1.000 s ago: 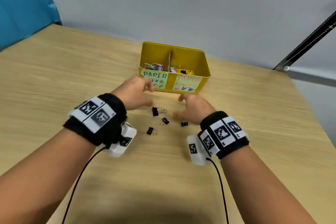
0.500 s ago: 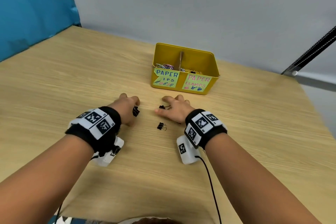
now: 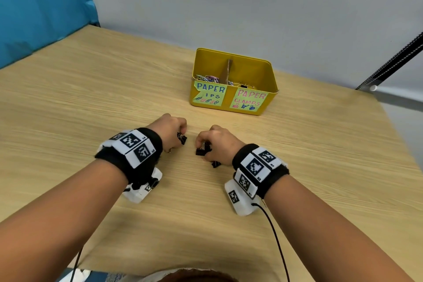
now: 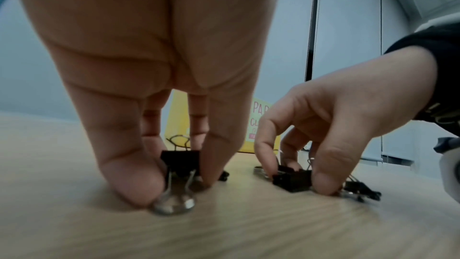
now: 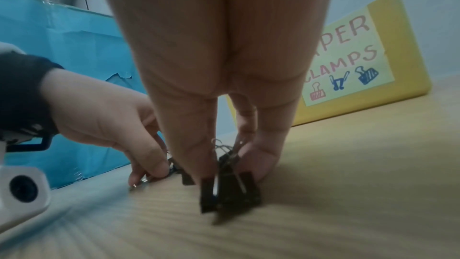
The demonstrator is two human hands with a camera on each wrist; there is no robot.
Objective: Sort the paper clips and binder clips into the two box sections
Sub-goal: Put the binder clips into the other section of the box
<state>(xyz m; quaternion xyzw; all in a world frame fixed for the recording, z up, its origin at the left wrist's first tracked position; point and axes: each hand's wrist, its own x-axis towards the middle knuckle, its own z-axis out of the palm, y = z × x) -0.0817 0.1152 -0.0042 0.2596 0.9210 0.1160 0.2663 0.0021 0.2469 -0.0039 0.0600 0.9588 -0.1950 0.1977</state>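
Note:
My left hand [image 3: 170, 129] pinches a black binder clip [image 3: 182, 138] against the table; in the left wrist view thumb and finger close on that binder clip [image 4: 180, 162], its wire handles touching the wood. My right hand [image 3: 215, 142] pinches another black binder clip [image 3: 201, 150], seen close as two black clips [image 5: 229, 190] bunched under the fingertips. One more binder clip [image 3: 215, 163] lies by the right wrist. The yellow box [image 3: 270, 89] stands beyond the hands, with coloured paper clips [image 3: 208, 79] in its left section and binder clips [image 3: 243, 86] in its right.
A cardboard divider [image 3: 227, 71] splits the box, and labels reading PAPER CLIPS and PAPER CLAMPS [image 3: 249, 99] cover its front. A blue panel [image 3: 41, 7] stands at the far left, a grey wall behind. The table's right edge [image 3: 398, 139] runs close to the box.
Both hands came back from the box to the loose clips on the table. Their fingers have curled down and now pinch clips that lay free a second ago.

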